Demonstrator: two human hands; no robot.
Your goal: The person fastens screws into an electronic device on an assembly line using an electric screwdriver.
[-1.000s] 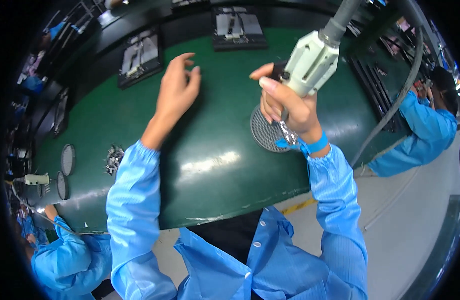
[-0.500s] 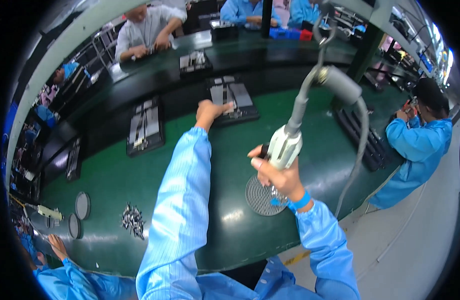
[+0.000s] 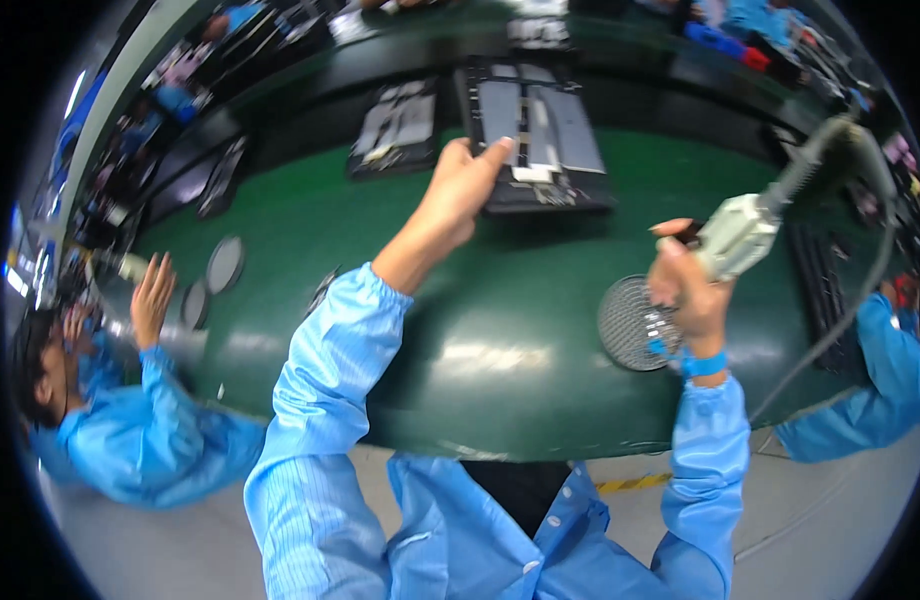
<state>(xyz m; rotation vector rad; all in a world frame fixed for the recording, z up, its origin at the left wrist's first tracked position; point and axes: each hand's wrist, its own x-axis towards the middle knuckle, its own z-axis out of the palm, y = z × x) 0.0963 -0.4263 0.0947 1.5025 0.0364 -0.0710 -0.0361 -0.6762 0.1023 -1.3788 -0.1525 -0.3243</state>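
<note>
An opened tablet-like device (image 3: 580, 135), with grey cells and a black frame, is in front of me at the far side of the green bench. My left hand (image 3: 452, 192) is closed on its near left edge, thumb over the top and the other fingers out of sight. My right hand (image 3: 698, 300) is wrapped round a pale electric screwdriver (image 3: 738, 238), whose cable end points up and right. Shiny metal shows below that fist, beside the blue wrist strap (image 3: 704, 365). Under and left of the fist lies a round grey textured mat (image 3: 630, 325).
Another opened device (image 3: 398, 128) lies left of mine. Two round grey dishes (image 3: 225, 264) rest on the bench at left, near a co-worker's raised hand (image 3: 154, 300). Long black parts (image 3: 818, 300) lie at right, crossed by the tool's grey cable (image 3: 848, 312). A co-worker's blue sleeve (image 3: 875, 350) is beyond.
The view has swung, shifting the bench within the picture. My left hand has gone from resting over the device to gripping its edge; the device appears closer. The screwdriver now tilts more to the right.
</note>
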